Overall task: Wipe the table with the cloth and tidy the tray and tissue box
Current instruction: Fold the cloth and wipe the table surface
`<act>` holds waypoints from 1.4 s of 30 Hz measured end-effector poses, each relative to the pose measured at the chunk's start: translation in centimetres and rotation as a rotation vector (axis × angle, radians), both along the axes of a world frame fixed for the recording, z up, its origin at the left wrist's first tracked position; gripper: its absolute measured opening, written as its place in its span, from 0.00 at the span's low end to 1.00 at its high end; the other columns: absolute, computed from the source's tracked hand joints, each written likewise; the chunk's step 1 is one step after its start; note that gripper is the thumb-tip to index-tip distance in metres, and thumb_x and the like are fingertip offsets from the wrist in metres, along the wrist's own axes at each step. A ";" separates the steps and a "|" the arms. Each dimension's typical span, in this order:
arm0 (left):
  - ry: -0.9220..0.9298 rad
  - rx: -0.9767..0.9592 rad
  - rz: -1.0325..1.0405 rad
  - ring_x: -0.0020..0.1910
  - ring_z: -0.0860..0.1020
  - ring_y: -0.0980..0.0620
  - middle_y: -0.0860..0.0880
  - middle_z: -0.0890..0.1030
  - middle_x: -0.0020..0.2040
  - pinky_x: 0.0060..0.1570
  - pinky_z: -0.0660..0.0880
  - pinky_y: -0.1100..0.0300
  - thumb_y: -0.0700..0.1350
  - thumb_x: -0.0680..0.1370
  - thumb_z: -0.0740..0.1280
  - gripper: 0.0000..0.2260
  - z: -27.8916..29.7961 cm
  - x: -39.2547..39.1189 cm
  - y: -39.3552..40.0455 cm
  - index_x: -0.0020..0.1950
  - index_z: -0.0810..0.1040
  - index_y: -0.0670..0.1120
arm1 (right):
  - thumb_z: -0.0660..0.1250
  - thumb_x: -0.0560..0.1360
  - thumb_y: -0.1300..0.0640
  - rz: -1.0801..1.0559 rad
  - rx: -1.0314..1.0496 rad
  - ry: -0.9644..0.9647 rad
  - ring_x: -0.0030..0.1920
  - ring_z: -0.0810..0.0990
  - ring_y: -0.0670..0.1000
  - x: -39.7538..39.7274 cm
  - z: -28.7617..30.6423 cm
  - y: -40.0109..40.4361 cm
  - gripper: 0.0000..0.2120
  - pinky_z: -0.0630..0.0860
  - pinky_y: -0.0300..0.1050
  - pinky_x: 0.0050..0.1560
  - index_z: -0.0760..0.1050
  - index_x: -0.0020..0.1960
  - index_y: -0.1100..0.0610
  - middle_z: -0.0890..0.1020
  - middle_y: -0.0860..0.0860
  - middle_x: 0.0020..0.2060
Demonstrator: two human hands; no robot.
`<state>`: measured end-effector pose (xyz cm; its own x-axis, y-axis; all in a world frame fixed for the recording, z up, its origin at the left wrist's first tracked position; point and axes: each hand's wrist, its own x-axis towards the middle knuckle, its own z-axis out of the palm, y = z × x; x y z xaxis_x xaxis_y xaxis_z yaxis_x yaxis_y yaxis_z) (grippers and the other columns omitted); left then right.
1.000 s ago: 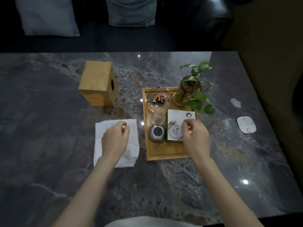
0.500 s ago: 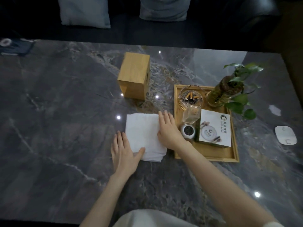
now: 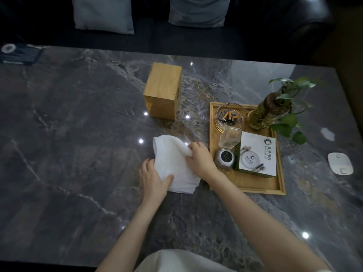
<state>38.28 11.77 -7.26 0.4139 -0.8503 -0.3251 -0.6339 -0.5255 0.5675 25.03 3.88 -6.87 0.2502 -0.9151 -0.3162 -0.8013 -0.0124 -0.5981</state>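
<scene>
White cloth [image 3: 172, 163] between both hands, right hand [image 3: 198, 158] gripping its edge

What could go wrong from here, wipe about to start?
1. The right hand grips the white cloth right beside the wooden tray; a rightward sweep may shove the tray.
2. The tray holds a glass ashtray with butts and a leaning plant bottle; a jolt might spill them.
3. The left hand only pins one cloth edge, so it may bunch.
</scene>
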 end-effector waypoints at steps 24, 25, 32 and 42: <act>1.212 -0.012 0.191 0.39 0.82 0.51 0.46 0.85 0.41 0.36 0.79 0.59 0.38 0.70 0.66 0.09 10.4 -10.3 -1.2 0.48 0.79 0.40 | 0.67 0.68 0.60 -0.623 0.331 -1.148 0.44 0.80 0.56 -16.3 12.3 2.9 0.12 0.76 0.49 0.44 0.78 0.51 0.59 0.81 0.57 0.44; 1.280 0.025 0.174 0.42 0.82 0.49 0.43 0.84 0.44 0.41 0.79 0.57 0.41 0.68 0.68 0.12 10.6 -11.7 -1.2 0.49 0.80 0.39 | 0.66 0.67 0.57 -0.668 0.366 -1.180 0.46 0.80 0.58 -17.7 12.5 3.2 0.17 0.76 0.50 0.46 0.77 0.54 0.61 0.81 0.59 0.46; 1.463 0.140 0.054 0.45 0.82 0.48 0.42 0.83 0.51 0.45 0.80 0.56 0.40 0.70 0.66 0.17 11.8 -21.7 -1.7 0.58 0.76 0.38 | 0.63 0.70 0.54 -0.923 0.499 -1.401 0.45 0.83 0.59 -27.2 10.8 5.3 0.15 0.74 0.53 0.49 0.80 0.49 0.61 0.84 0.60 0.43; 1.043 0.129 -0.333 0.53 0.79 0.52 0.53 0.81 0.54 0.54 0.77 0.54 0.44 0.78 0.62 0.10 13.9 -33.9 -3.4 0.57 0.75 0.54 | 0.64 0.73 0.53 -1.074 0.671 -1.529 0.60 0.74 0.64 -36.8 6.0 6.8 0.23 0.63 0.60 0.68 0.71 0.64 0.64 0.78 0.63 0.57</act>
